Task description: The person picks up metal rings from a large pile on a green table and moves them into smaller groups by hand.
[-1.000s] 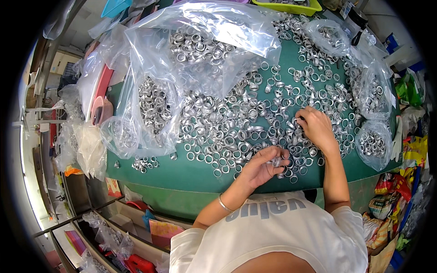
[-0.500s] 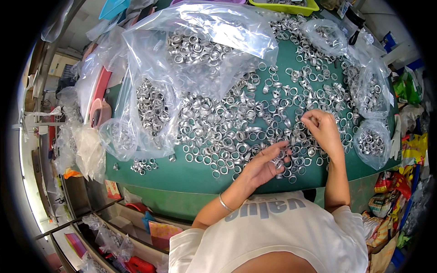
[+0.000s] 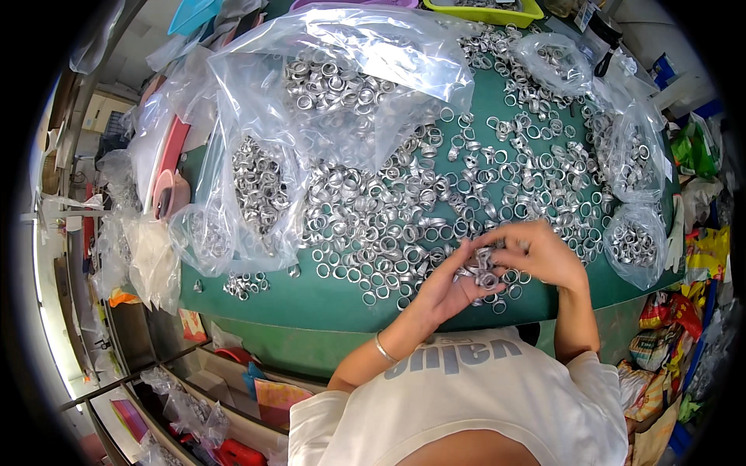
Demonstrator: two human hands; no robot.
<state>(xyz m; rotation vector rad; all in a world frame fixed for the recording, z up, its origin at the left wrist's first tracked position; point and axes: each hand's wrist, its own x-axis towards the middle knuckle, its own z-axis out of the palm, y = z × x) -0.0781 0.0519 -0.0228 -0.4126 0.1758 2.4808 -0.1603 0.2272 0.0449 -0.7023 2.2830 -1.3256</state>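
Observation:
A green table (image 3: 311, 299) is covered with a wide spread of small silver metal rings (image 3: 404, 225). My left hand (image 3: 451, 283) is cupped palm up near the table's front edge, with several rings (image 3: 480, 273) lying in it. My right hand (image 3: 536, 252) sits just to its right, fingers bent over the left palm and pinching at the rings there. Both hands meet above the loose rings at the front right of the pile.
Clear plastic bags of rings lie at the left (image 3: 256, 194), the back (image 3: 350, 78) and the right (image 3: 633, 241). A yellow tray (image 3: 486, 12) stands at the far edge. Boxes and packets fill shelves below the table at left and the floor at right.
My right hand has moved left from the pile to my left hand. My left hand has turned palm up and holds more rings.

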